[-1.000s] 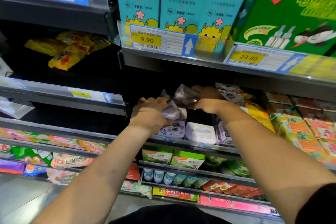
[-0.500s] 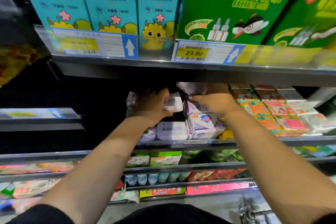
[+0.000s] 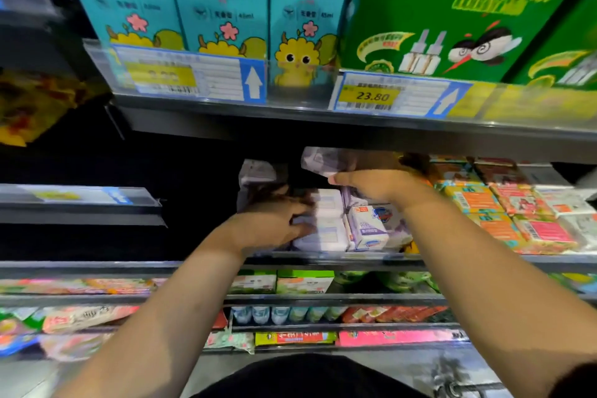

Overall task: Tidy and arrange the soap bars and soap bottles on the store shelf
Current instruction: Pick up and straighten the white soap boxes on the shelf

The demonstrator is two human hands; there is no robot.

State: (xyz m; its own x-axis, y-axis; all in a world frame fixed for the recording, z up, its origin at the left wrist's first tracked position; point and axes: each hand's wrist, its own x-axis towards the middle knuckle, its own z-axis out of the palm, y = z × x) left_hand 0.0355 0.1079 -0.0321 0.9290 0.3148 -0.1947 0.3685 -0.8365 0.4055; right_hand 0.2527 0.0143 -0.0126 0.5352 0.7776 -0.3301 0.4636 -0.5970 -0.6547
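Under the upper shelf (image 3: 226, 119), both my arms reach forward onto the soap shelf (image 3: 468, 260). My right grip (image 3: 378, 186) is raised, knuckles up, with fingers curled round a crinkly wrapped soap pack (image 3: 323, 160) held just below the upper shelf. The pack's long axis runs left to right, and it sticks out leftward past the thumb. My left grip (image 3: 271, 226) sits lower, fingers bent at the left end of the stacked pale soap bars (image 3: 326, 233), which lie flat with their long sides across the shelf. Blur stops me telling whether that grip clamps them. A boxed soap (image 3: 368, 229) leans just right of the stack.
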